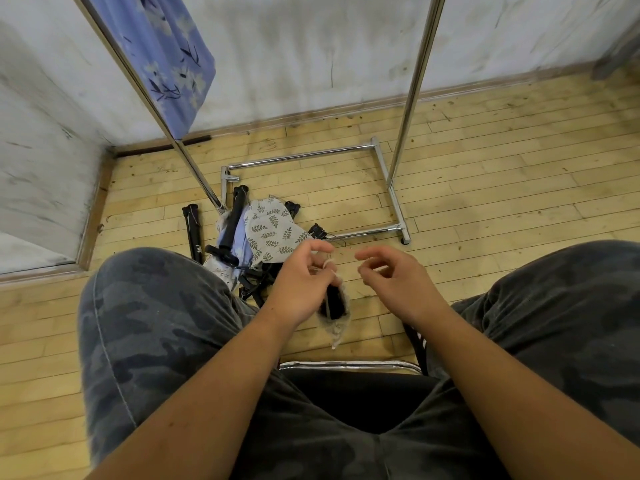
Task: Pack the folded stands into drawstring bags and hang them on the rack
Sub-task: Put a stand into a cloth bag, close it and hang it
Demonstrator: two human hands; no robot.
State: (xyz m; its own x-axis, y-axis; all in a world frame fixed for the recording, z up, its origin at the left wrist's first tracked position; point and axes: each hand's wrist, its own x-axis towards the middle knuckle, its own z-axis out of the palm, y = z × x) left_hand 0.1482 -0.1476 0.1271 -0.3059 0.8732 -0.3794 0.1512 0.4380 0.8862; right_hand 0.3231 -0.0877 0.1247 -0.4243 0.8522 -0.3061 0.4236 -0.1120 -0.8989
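My left hand (304,275) pinches the drawstring of a small beige bag (335,318) that hangs below it, with a black folded stand (334,301) showing in its mouth. My right hand (388,275) hovers just to the right, fingers curled, thumb and finger tips close together; whether it pinches the cord I cannot tell. On the floor ahead lies a pile: a leaf-print bag (273,230), a pale blue bag (239,242) and several black folded stands (233,216). The chrome rack (414,88) stands beyond, with a blue floral bag (166,57) hanging at its left.
I sit on a chair with a chrome front edge (349,366), knees in camouflage trousers either side. The rack's base frame (393,199) rests on the wooden floor. White walls meet in a corner at the left. A black clip (317,231) lies by the pile.
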